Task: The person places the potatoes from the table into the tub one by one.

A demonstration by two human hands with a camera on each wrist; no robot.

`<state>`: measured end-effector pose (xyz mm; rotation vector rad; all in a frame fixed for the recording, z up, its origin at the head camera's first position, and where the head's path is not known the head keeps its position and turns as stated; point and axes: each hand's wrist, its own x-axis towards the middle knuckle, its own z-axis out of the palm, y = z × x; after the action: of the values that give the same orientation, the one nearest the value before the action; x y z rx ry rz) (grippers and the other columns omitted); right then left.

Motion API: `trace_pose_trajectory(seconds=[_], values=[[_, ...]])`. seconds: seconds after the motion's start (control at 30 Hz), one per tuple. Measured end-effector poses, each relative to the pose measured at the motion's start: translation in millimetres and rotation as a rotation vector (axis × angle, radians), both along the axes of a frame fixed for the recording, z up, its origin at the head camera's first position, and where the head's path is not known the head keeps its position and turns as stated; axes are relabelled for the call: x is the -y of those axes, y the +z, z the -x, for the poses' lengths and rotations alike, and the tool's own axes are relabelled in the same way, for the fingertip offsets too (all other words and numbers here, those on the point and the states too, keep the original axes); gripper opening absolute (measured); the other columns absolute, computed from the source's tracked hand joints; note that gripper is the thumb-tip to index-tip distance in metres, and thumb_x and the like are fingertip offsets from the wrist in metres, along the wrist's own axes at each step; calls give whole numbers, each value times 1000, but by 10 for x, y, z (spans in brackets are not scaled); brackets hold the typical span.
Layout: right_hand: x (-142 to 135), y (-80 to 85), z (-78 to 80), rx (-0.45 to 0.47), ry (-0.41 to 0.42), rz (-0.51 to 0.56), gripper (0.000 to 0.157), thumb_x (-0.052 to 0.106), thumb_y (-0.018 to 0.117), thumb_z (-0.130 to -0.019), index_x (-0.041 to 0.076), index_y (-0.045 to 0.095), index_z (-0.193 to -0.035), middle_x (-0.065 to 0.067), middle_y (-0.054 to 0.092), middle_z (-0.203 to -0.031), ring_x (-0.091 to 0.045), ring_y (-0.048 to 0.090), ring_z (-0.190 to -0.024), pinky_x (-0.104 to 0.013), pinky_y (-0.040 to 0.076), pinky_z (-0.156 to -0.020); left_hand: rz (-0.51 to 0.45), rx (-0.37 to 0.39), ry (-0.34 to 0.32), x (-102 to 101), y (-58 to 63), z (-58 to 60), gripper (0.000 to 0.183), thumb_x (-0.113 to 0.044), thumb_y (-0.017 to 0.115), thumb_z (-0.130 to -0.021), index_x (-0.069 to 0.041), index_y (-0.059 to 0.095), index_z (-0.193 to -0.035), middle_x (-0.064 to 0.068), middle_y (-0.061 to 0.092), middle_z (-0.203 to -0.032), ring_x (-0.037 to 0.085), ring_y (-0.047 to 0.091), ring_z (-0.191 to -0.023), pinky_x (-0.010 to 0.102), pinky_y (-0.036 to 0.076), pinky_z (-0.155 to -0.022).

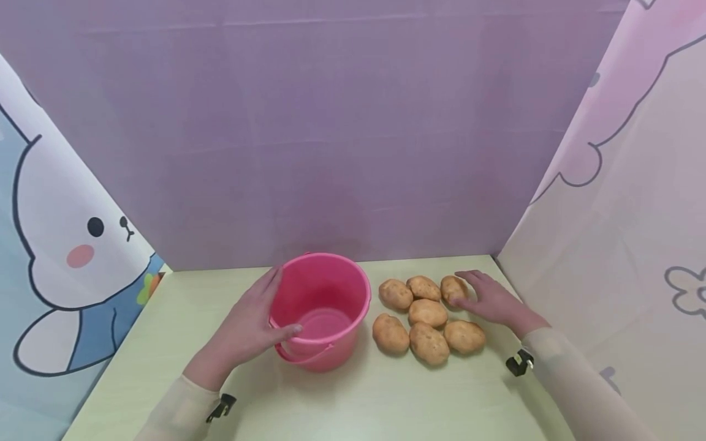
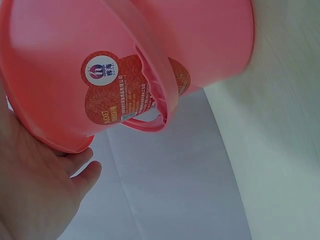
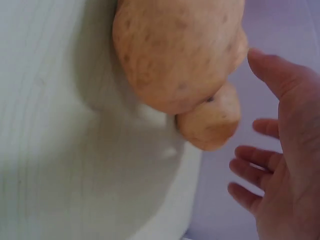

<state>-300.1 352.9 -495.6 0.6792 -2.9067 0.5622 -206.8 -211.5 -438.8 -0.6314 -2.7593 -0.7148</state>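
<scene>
Near the lower centre of the head view, a pink bucket (image 1: 342, 348) stands upright, the left hand (image 1: 241, 324) spread wide at its rim. Seven potatoes (image 1: 428, 313) lie just right; the right hand (image 1: 491, 301), wide open, is beside their upper-right one.

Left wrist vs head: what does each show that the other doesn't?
Left wrist only: the printed label on the bucket's outer side.

Head only: the seven potatoes, the right hand beside one of them, the bucket's inside, and the cartoon rabbit on the left backdrop.

Both: the pink bucket, its handle, the left hand at its rim, and part of the table.
</scene>
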Motion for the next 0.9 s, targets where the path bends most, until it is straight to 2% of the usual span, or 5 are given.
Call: trace_pose_trajectory(seconds=[0.17,0.3,0.4,0.67,0.9], values=[[-47,-95,145,108,56,111,90,41,87,-97,-1,45,-165,-34,53,-156,-55,50,-144,-72,43,-118,0,-10,-6,0,-1,4,127,-75,78,-89,0,22,-175,21,29,-178,48,34,-160,73,49,-113],[-23,-99,246,170,85,143,95,35,91,-93,0,42,-167,-34,52,-155,-51,54,-139,-70,46,-115,1,-18,-8,1,-5,7,126,-74,78,-89,0,22,-175,21,30,-178,48,35,-159,73,49,-113],[0,-97,303,206,100,150,98,33,94,-90,0,42,-167,-34,52,-153,-49,55,-137,-68,46,-114,2,-19,-6,4,-14,10,126,-74,78,-90,-1,22,-175,20,30,-178,48,35,-160,73,49,-113],[12,-112,405,311,151,154,112,30,99,-83,-2,35,-169,-37,45,-159,-56,44,-147,-75,34,-122,-6,0,0,6,-19,10,126,-74,78,-90,-2,20,-176,19,27,-180,47,32,-161,74,50,-111],[29,-102,461,336,156,104,112,31,99,-80,-2,37,-168,-35,48,-157,-55,47,-146,-74,36,-122,-14,18,9,7,-17,0,126,-75,77,-90,-3,19,-176,17,26,-180,47,32,-161,73,52,-109]])
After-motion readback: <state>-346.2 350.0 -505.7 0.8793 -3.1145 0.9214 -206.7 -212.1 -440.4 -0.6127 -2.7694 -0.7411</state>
